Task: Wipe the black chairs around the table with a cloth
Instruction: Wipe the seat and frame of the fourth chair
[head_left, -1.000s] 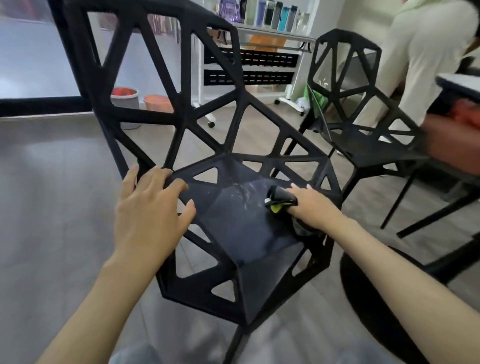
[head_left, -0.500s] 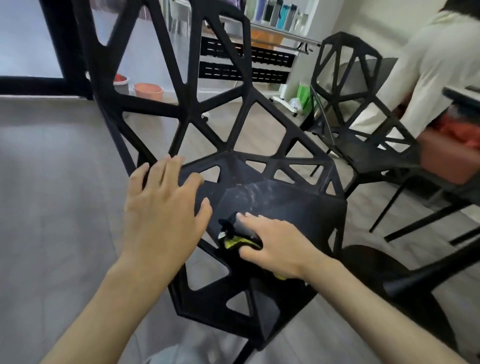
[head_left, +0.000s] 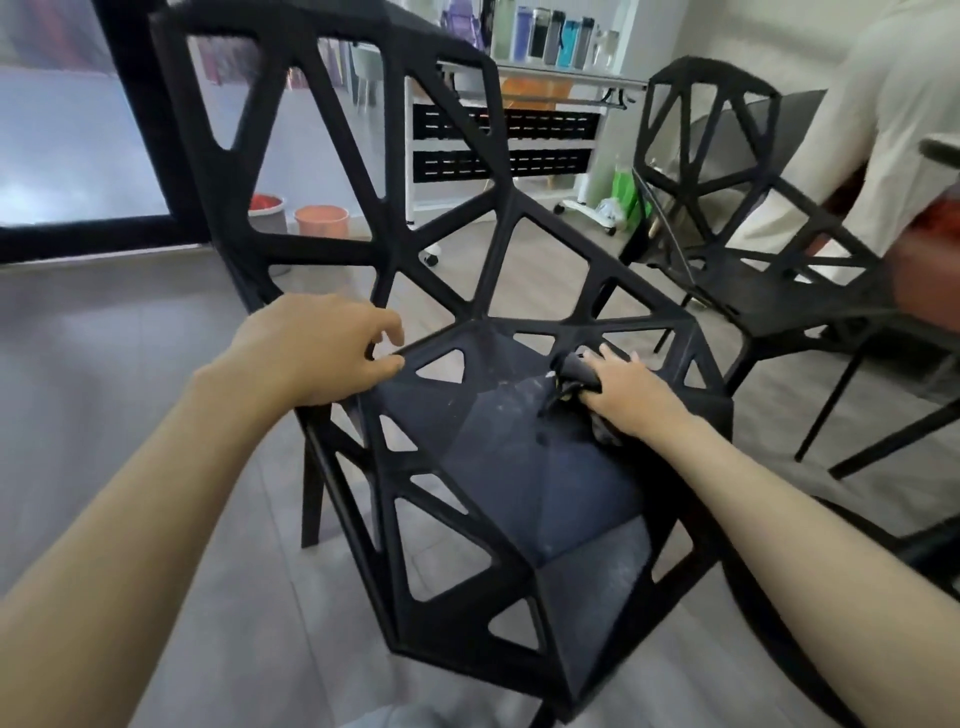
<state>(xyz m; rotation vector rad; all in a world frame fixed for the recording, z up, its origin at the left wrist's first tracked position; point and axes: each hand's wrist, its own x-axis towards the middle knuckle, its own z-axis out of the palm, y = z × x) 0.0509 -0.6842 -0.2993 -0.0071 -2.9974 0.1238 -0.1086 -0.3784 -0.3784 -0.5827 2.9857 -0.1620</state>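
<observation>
Mid-wipe: right hand (head_left: 631, 397) presses bunched dark cloth w/ yellow trim (head_left: 576, 376) on rear seat of black geometric lattice chair (head_left: 519, 467), fingers curled round it; left hand (head_left: 317, 351) grips seat edge. Next: likely sweep dusty centre panel.

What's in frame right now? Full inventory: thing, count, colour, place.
near chair: 1, black, centre foreground, whitish smears on seat
second chair: 1, black, right background
cloth: 1, dark with a yellow-green bit, on the near chair's seat under the right hand
buckets: 2, one orange, one grey with red inside, on the floor by the dark window frame
shelf cart: 1, white with black slotted panels, back centre
bottles: several, mixed colours, on top of the cart
green bag: 1, beside the cart
other person: 1, pale clothing, right edge
floor: grey wood-look
left hand: grips the seat's left rim
right hand: presses the cloth on the seat
</observation>
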